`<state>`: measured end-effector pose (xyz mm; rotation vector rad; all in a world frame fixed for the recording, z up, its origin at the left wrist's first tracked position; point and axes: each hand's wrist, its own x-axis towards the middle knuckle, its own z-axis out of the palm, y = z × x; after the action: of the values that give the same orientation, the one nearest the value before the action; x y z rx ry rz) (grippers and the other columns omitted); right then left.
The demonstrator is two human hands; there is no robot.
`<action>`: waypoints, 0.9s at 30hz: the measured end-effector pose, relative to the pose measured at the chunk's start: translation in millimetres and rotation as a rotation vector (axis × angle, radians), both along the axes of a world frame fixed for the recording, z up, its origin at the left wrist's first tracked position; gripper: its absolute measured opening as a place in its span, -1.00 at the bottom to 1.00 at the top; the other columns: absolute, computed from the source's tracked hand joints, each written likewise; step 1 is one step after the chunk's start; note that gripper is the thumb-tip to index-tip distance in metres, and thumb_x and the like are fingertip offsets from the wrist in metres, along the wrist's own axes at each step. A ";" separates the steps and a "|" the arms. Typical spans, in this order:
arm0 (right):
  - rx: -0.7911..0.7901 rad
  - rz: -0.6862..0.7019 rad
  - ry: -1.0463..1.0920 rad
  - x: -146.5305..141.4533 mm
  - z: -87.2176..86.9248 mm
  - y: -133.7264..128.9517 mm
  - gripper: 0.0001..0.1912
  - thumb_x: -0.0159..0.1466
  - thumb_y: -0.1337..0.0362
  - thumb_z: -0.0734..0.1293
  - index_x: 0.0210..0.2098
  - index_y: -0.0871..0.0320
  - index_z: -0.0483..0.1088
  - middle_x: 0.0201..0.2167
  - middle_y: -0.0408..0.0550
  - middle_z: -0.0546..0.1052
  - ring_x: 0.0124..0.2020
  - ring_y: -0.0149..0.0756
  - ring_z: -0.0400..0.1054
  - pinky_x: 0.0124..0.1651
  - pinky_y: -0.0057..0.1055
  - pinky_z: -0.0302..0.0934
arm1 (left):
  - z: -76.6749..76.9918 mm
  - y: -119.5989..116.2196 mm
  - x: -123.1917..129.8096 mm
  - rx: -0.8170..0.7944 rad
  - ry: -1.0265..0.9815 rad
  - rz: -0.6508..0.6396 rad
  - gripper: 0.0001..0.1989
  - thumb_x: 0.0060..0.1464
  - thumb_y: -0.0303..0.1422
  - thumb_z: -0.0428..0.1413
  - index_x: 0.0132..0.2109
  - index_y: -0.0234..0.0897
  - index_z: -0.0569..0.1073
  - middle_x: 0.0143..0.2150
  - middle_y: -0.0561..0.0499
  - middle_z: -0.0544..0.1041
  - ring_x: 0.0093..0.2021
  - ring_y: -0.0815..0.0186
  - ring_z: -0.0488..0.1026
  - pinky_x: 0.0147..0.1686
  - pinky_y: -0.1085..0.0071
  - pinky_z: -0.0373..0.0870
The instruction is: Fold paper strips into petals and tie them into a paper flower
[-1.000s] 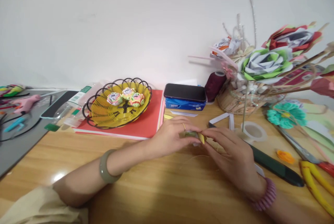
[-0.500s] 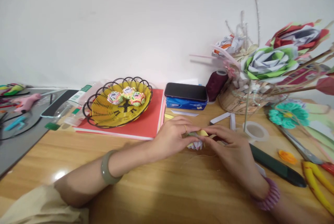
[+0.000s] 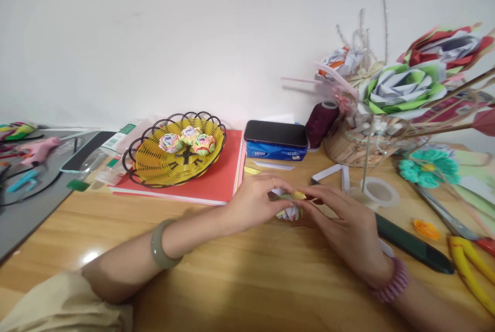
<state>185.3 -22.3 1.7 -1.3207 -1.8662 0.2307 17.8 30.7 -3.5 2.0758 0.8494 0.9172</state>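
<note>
A small paper flower, white with pale yellow, is low between my hands above the wooden table. My left hand, with a ring on one finger, grips it between thumb and fingers. A little yellow paper piece shows at the flower's top, and the thumb and fingertips of my right hand are pinched on its right edge. The fingers partly hide both. Fine thread-like strands lie on the table just below.
A yellow woven basket with paper flowers rests on red paper. Behind my hands, a phone tops a blue pack. Right: tape roll, dark green cutter, scissors, yellow-handled pliers, paper bouquet.
My fingers have shifted slightly on the flower, and the right fingertips now close on the yellow piece's edge. The camera view has moved a little.
</note>
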 end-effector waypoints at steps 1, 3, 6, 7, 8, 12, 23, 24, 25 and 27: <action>-0.018 0.005 0.018 0.9 0.1 1.0 -0.86 0.16 0.28 0.29 -0.27 0.10 0.39 -0.38 -0.07 0.48 -0.41 -0.29 0.38 -0.34 -0.36 0.27 | 0.2 0.2 -0.4 -0.033 0.007 0.002 -0.81 -0.08 -0.32 0.16 -0.28 -0.32 0.47 -0.30 -0.04 0.53 -0.26 0.33 0.45 -0.23 0.44 0.35; -0.092 0.045 0.082 3.2 0.9 3.4 -0.87 0.15 0.25 0.30 -0.30 0.12 0.39 -0.38 -0.07 0.47 -0.41 -0.30 0.37 -0.34 -0.37 0.27 | 1.9 1.3 -1.1 -0.084 0.002 -0.016 -0.84 -0.09 -0.34 0.16 -0.31 -0.31 0.46 -0.31 -0.03 0.51 -0.26 0.33 0.43 -0.24 0.44 0.34; -0.266 0.162 0.210 6.6 3.4 7.2 -0.87 0.13 0.21 0.31 -0.34 0.11 0.39 -0.36 -0.07 0.47 -0.34 -0.29 0.37 -0.29 -0.39 0.27 | 7.9 4.0 -1.8 -0.138 -0.055 -0.102 -0.93 -0.08 -0.41 0.15 -0.40 -0.33 0.45 -0.34 -0.02 0.47 -0.27 0.35 0.39 -0.24 0.44 0.31; -0.322 0.201 0.251 7.4 4.4 8.1 -0.88 0.13 0.21 0.32 -0.35 0.11 0.39 -0.36 -0.08 0.47 -0.33 -0.29 0.36 -0.27 -0.40 0.26 | 10.5 5.0 -2.0 -0.166 -0.078 -0.133 -0.94 -0.08 -0.42 0.14 -0.42 -0.34 0.45 -0.36 -0.01 0.45 -0.29 0.37 0.38 -0.25 0.45 0.30; -0.368 0.232 0.292 7.9 5.5 8.8 -0.88 0.12 0.20 0.32 -0.37 0.10 0.39 -0.37 -0.08 0.47 -0.32 -0.30 0.36 -0.26 -0.40 0.26 | 13.0 5.9 -2.1 -0.208 -0.103 -0.153 -0.93 -0.09 -0.42 0.15 -0.45 -0.35 0.44 -0.38 0.00 0.42 -0.31 0.38 0.36 -0.27 0.46 0.29; -0.479 0.286 0.450 8.8 8.0 9.5 -0.87 0.11 0.21 0.33 -0.48 0.12 0.35 -0.44 -0.13 0.43 -0.39 -0.36 0.32 -0.32 -0.46 0.23 | 19.6 8.5 -2.6 -0.503 -0.175 -0.211 -0.90 -0.12 -0.43 0.16 -0.45 -0.38 0.38 -0.43 0.05 0.37 -0.40 0.45 0.32 -0.33 0.49 0.26; -0.621 0.181 0.529 5.9 5.1 3.0 -0.81 0.13 0.15 0.30 -0.46 0.14 0.31 -0.57 -0.21 0.36 -0.57 -0.47 0.16 -0.53 -0.53 0.07 | 22.9 8.9 -1.6 -0.750 -0.152 -0.207 -0.86 -0.17 -0.43 0.17 -0.44 -0.39 0.34 -0.50 0.11 0.36 -0.52 0.54 0.27 -0.48 0.57 0.20; -0.628 0.179 0.548 5.4 5.6 3.5 -0.82 0.13 0.15 0.31 -0.47 0.14 0.32 -0.56 -0.21 0.36 -0.56 -0.46 0.18 -0.52 -0.53 0.08 | 22.3 9.4 -1.7 -0.776 -0.159 -0.221 -0.85 -0.19 -0.44 0.18 -0.44 -0.39 0.35 -0.49 0.10 0.38 -0.50 0.53 0.29 -0.45 0.55 0.22; -0.642 0.186 0.575 5.1 6.3 4.1 -0.83 0.11 0.16 0.32 -0.47 0.14 0.33 -0.55 -0.21 0.37 -0.54 -0.46 0.20 -0.50 -0.53 0.10 | 21.6 10.0 -1.8 -0.800 -0.165 -0.236 -0.85 -0.21 -0.45 0.19 -0.44 -0.39 0.36 -0.48 0.09 0.39 -0.48 0.51 0.31 -0.42 0.54 0.24; -0.704 0.227 0.646 4.9 7.9 5.6 -0.85 0.09 0.18 0.35 -0.45 0.14 0.36 -0.52 -0.20 0.41 -0.49 -0.45 0.25 -0.44 -0.53 0.14 | 19.8 10.5 -2.0 -0.830 -0.175 -0.249 -0.85 -0.24 -0.45 0.20 -0.44 -0.39 0.38 -0.48 0.09 0.41 -0.46 0.50 0.33 -0.40 0.53 0.24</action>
<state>190.2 -16.7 9.6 -1.2418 -1.3958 1.3600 15.8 41.3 16.3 1.3160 0.6937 0.4746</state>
